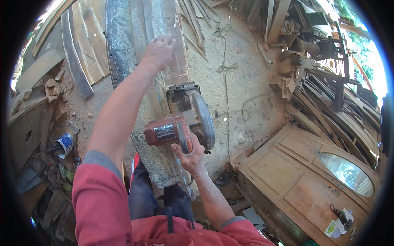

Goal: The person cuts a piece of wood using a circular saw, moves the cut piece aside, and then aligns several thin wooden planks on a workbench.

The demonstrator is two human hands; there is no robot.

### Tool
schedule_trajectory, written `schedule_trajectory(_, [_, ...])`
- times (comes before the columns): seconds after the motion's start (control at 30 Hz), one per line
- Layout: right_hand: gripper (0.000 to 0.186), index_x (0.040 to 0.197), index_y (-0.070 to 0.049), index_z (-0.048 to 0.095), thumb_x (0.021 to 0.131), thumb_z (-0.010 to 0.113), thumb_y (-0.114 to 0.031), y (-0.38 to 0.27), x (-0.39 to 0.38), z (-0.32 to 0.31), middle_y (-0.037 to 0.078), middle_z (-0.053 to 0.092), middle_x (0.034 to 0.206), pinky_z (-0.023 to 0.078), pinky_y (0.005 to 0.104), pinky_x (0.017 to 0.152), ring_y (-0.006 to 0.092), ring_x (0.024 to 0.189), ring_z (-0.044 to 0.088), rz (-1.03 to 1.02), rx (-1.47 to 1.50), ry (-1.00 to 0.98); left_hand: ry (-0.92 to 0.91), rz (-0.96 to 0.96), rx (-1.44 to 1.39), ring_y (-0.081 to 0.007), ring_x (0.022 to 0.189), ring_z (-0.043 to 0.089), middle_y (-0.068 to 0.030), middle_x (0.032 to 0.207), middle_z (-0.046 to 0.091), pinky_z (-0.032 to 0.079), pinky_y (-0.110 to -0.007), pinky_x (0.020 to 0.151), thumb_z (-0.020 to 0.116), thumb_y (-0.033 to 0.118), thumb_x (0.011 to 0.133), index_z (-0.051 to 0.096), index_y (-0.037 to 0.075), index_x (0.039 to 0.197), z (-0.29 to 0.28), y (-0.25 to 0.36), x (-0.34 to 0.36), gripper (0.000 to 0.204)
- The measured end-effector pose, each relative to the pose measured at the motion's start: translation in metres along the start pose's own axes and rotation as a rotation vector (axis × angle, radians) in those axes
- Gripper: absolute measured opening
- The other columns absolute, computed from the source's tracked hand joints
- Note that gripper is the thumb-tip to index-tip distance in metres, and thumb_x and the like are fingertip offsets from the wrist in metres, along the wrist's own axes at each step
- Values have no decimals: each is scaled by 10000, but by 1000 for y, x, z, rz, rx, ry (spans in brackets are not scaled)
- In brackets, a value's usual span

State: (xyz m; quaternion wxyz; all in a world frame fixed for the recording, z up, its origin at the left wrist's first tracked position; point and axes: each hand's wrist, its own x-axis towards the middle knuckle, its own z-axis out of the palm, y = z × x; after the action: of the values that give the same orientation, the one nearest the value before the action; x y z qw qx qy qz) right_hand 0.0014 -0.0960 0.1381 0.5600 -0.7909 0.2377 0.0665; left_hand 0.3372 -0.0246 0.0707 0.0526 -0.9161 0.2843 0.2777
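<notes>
My right hand [192,155] is wrapped round the rear handle of a circular saw [166,130] with a dark red motor housing and a grey blade guard. The saw sits along the right edge of a long, dusty wooden board [174,67] lying on the workbench. Farther up, my left arm reaches across to the board's surface. There my left hand [159,53] is over the board with its fingers stretched forward, slightly blurred, and nothing shows in it. The saw's blade and the underside of its base are hidden from here.
A worn blue-grey workbench [120,45] runs away from me. A power cord [225,82] trails over the sawdust-covered floor on the right. Near right lies a wooden cabinet door [283,164] with an oval mirror. Planks [76,49] and a blue-white can [64,145] are at left; stacked timber [328,102] at right.
</notes>
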Motion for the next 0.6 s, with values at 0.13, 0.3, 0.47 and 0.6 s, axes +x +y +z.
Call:
schedule_trajectory(0.13, [711,1425,15,503,874,820,-303,-1,-8,0,181,703,1198,541,360,911,247,1076,695,34,-22,-17,170,-56,38,-273,1538,252,-74,1661,287,253,-470,1250,737,492,857,257,145,1602,10,-16,12,952])
schedule_trajectory(0.3, [753,1435,31,476,862,816,-318,-6,4,-4,222,685,1223,568,405,881,356,1097,707,-8,-18,-29,143,-58,42,-258,1545,236,-46,1679,250,254,-473,1250,724,519,866,208,171,1621,19,-15,15,978])
schedule_trajectory(0.47, [705,1433,3,504,877,816,-297,-17,14,-2,169,700,1234,525,343,940,204,1108,683,83,1,-46,137,-64,47,-253,1544,239,-39,1681,245,257,-470,1249,722,532,862,224,182,1619,17,-15,14,971])
schedule_trajectory(0.6, [708,1442,0,480,871,800,-268,-17,25,2,215,681,1236,565,406,886,358,1108,702,4,-18,-39,139,-69,45,-253,1542,245,-38,1679,250,261,-468,1248,725,535,858,231,183,1617,16,-14,15,972])
